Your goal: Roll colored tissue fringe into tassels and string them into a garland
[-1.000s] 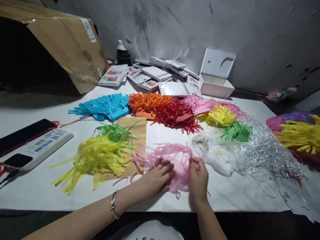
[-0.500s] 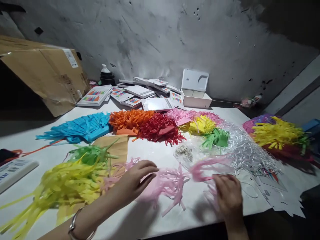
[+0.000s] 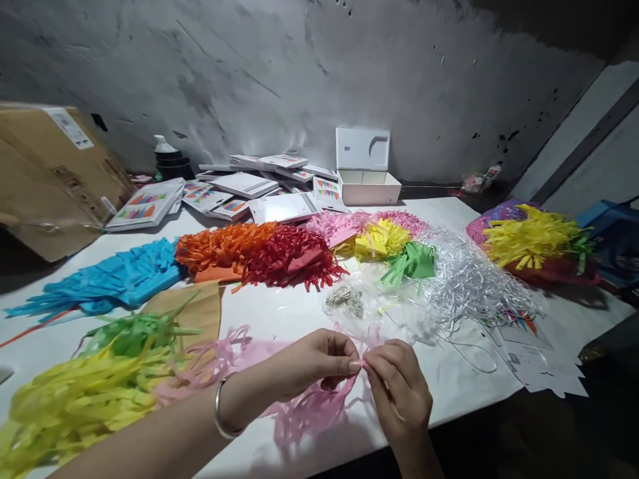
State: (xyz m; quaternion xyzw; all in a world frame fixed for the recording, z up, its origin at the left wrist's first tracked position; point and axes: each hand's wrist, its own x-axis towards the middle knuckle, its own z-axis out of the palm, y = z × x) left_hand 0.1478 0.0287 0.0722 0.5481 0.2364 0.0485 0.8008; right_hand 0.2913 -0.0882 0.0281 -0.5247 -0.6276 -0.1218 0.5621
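Over the front of the table my left hand [image 3: 317, 362], with a silver bangle on its wrist, pinches a pink tissue-paper tassel [image 3: 314, 414]. Thumb and fingers of my right hand [image 3: 399, 384] are closed on the same tassel, right against the left fingertips. Fringed strips hang below and behind the hands. More pale pink fringe [image 3: 232, 346] lies to the left, next to a yellow tissue pile [image 3: 84, 392] and green strips [image 3: 142, 332]. Just beyond the hands is a clear plastic bag [image 3: 344, 301] with greyish string-like contents.
Blue [image 3: 114, 276], orange [image 3: 224, 246] and red fringe bundles [image 3: 294, 256] line the middle. Silver tinsel [image 3: 469, 279] spreads at right. Flat printed boxes [image 3: 279, 206], an open white box [image 3: 369, 188] and a cardboard carton [image 3: 54, 179] stand at the back.
My right hand has moved left with the pink tassel, and my left hand has moved right to meet it and pinch the tassel. The view has shifted slightly right.
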